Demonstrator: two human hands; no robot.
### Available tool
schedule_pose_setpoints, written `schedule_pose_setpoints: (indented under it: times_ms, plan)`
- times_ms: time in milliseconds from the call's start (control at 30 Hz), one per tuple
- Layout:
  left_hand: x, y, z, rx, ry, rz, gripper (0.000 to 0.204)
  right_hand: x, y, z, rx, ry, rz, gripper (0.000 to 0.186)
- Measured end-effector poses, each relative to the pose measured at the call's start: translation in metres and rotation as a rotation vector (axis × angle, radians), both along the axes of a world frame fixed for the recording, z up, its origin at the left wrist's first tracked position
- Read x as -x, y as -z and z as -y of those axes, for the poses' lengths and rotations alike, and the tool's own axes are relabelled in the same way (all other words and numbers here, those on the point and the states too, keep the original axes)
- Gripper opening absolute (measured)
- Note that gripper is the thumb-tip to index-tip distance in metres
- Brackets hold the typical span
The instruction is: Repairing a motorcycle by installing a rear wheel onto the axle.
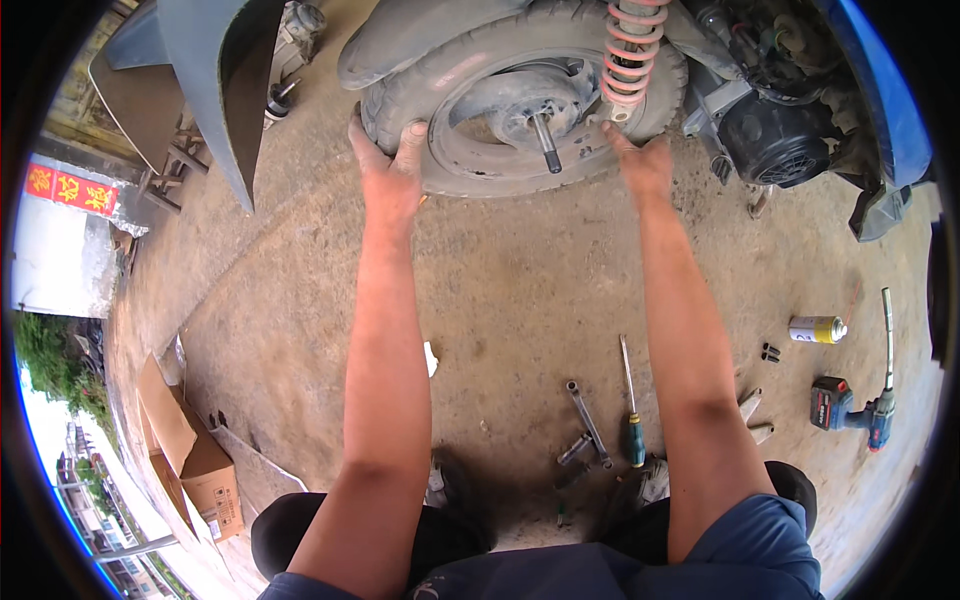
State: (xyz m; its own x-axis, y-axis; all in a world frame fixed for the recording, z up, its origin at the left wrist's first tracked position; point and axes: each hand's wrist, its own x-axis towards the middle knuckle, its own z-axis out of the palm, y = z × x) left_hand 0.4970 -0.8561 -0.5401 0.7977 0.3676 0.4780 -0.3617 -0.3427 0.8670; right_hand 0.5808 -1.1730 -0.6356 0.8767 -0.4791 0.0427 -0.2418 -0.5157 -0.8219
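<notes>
A dusty scooter wheel point(405, 92) stands upright at the top of the view, beneath a dark fender point(405, 42). My left hand point(388, 165) grips the tyre's lower left side, its thumb on the near face and the fingers round the tread. On the lower right side my right hand point(645, 165) holds the tyre too. Its thumb lies close to the lower end of a red coil-spring shock absorber point(633, 60), and its other fingers are mostly hidden. A bare threaded axle point(546, 148) sticks out of the hub toward me, between my hands.
Before my feet lie a wrench point(590, 424) and a screwdriver point(635, 435). A spray can point(815, 329), several bolts point(770, 352) and a cordless impact wrench point(872, 418) are at the right. The scooter's engine point(775, 140) is upper right; a cardboard box point(195, 465) stands lower left.
</notes>
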Motion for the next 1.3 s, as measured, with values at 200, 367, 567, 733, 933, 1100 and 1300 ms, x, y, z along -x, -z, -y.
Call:
schedule_pose_setpoints:
  times_ms: [200, 367, 567, 733, 933, 1100, 1300]
  plan:
    - [0.003, -0.031, 0.018, -0.033, -0.022, 0.116, 0.104, -0.005, 0.03, -0.008, -0.026, -0.076, -0.098, 0.098]
    - [0.003, -0.047, 0.019, -0.287, -0.15, 0.215, 0.106, 0.017, 0.076, -0.033, -0.678, -0.393, -0.595, 0.114]
    - [0.032, 0.003, -0.018, -0.083, -0.277, -0.026, 0.088, 0.022, 0.043, -0.019, -0.357, -0.097, 0.377, 0.114]
    - [0.032, 0.044, -0.02, 0.145, -0.128, -0.142, 0.066, -0.015, -0.022, 0.0, 0.09, 0.033, 0.239, 0.104]
    - [0.03, 0.068, -0.007, 0.297, -0.231, -0.039, 0.068, 0.001, 0.028, -0.017, 0.223, 0.089, 0.211, 0.103]
    - [0.005, 0.064, 0.049, 0.403, -0.403, -0.023, 0.062, -0.019, 0.103, 0.015, -0.356, -0.181, -0.302, 0.109]
    - [0.05, 0.034, -0.02, 0.126, -0.441, -0.097, 0.052, 0.062, 0.042, -0.103, -1.026, -0.503, -0.526, 0.109]
